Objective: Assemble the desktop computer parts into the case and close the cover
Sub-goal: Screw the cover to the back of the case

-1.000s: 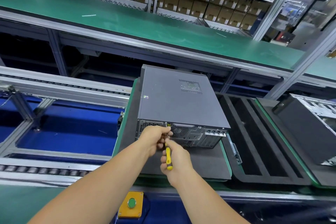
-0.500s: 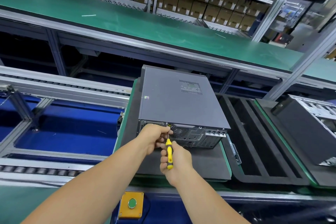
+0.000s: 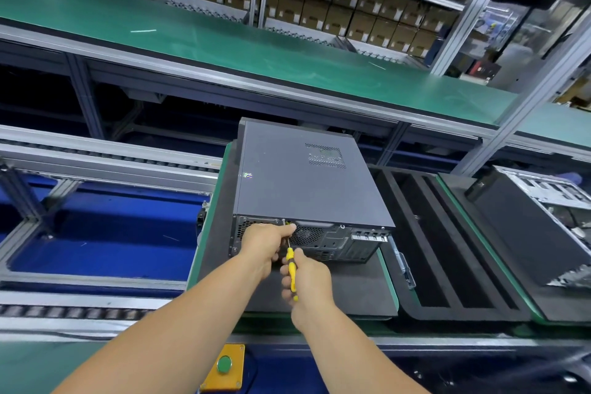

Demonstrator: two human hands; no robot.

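Fastening the closed grey metal computer case (image 3: 303, 176): right hand (image 3: 308, 281) clamps the yellow-handled screwdriver (image 3: 291, 269), left hand (image 3: 267, 243) pinches its shaft; next, steady turning.

Greys, greens and one yellow tool, as we see them

We see a dark grey metal computer case (image 3: 307, 182) with a perforated dot-grid vent patch on its cover, lying on a black foam pallet mat (image 3: 351, 291) edged in green. Our right hand (image 3: 308, 281) grips a yellow-and-black-handled screwdriver (image 3: 291, 272). Behind runs a long green conveyor belt (image 3: 256, 48) framed in silver aluminium; the floor under the rollers is deep blue (image 3: 105, 233). Brown cardboard boxes (image 3: 319, 6) fill the shelves, and a green push-button sits in a yellow-orange box (image 3: 224, 368).
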